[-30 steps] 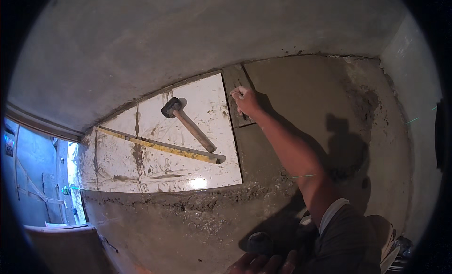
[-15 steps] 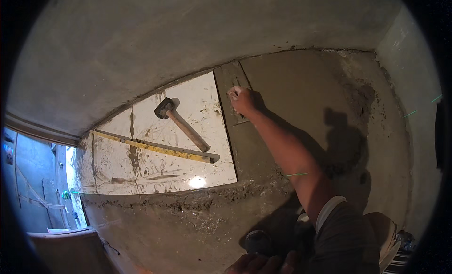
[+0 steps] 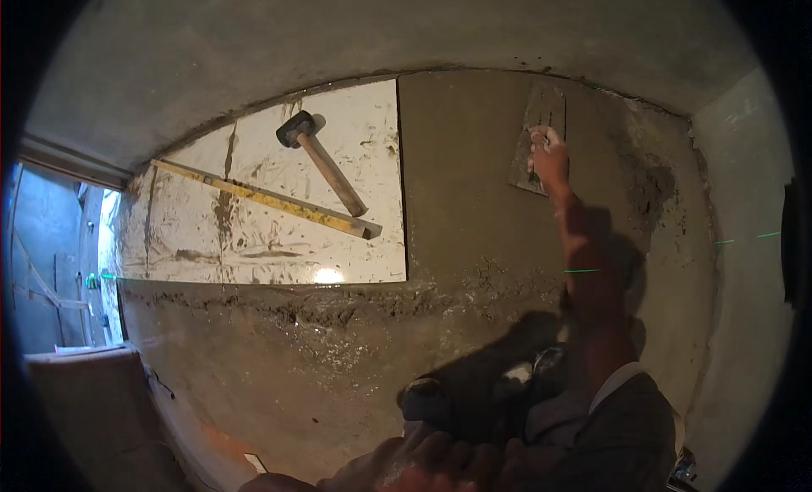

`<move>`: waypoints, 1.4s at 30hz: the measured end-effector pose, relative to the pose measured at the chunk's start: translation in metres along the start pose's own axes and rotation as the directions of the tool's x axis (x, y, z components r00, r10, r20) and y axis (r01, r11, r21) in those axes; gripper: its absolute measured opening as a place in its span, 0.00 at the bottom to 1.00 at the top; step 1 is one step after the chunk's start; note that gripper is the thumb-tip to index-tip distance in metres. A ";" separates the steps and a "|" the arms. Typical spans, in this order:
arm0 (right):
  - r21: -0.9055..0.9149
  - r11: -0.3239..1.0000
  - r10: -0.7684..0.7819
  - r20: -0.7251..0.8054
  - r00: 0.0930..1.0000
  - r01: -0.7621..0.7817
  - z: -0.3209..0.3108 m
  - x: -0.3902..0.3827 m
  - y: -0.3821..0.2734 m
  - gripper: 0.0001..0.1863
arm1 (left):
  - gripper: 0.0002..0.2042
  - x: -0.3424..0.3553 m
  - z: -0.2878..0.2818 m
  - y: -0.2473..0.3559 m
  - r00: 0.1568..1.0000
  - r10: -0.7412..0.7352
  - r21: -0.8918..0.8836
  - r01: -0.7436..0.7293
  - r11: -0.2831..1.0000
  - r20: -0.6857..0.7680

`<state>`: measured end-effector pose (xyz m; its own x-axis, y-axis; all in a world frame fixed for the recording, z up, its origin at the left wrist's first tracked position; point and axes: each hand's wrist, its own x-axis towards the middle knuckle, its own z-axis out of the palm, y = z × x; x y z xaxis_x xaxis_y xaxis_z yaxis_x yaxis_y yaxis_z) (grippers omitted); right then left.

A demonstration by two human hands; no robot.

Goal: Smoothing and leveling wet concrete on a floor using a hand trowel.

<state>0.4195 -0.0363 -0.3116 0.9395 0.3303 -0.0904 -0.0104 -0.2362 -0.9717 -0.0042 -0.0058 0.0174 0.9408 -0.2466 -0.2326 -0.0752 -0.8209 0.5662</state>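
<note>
Grey plastered walls (image 3: 355, 35) curve across the top of the frame and down its right edge, and a blue-lit doorway (image 3: 55, 255) opens at the left. Below the upper wall, right of centre, you have your right hand (image 3: 551, 160) closed around the grip of a flat rectangular float (image 3: 550, 104), which lies on smooth wet mortar (image 3: 461, 179) with its long side running up the frame. Your left hand (image 3: 440, 454) is at the bottom centre, dim and blurred, its fingers seemingly bent; you cannot tell whether it holds anything. Left of the mortar, smeared white tiles (image 3: 376, 251) fill the left centre. On them rest a hammer (image 3: 331, 175) with a dark head and wooden handle, slanting down to the right, and beneath it a long yellow bar (image 3: 279, 207). Rough, crumbly mortar (image 3: 330, 310) runs along the tiles' lower edge. Green light (image 3: 582, 271) crosses your right forearm.
</note>
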 end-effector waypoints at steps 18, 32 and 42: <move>0.026 0.975 -0.222 0.257 0.941 0.223 0.147 -0.200 0.031 0.06 | 0.13 -0.019 0.042 0.045 0.948 -0.201 -0.035 0.199 0.979 -0.247; -0.023 0.998 0.064 0.097 0.993 -0.062 0.019 -0.176 0.026 0.07 | 0.09 -0.033 0.036 0.046 0.968 -0.109 0.048 0.123 0.991 -0.225; -0.063 0.966 -0.227 0.249 0.941 0.250 0.029 -0.200 0.023 0.11 | 0.16 -0.019 0.041 0.047 0.995 -0.042 0.071 0.049 0.996 -0.094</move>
<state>0.2218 -0.0813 -0.3219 0.8015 0.5925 0.0812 0.2464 -0.2034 -0.9476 -0.0395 -0.0609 0.0164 0.9700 -0.1620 -0.1810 -0.0522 -0.8666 0.4962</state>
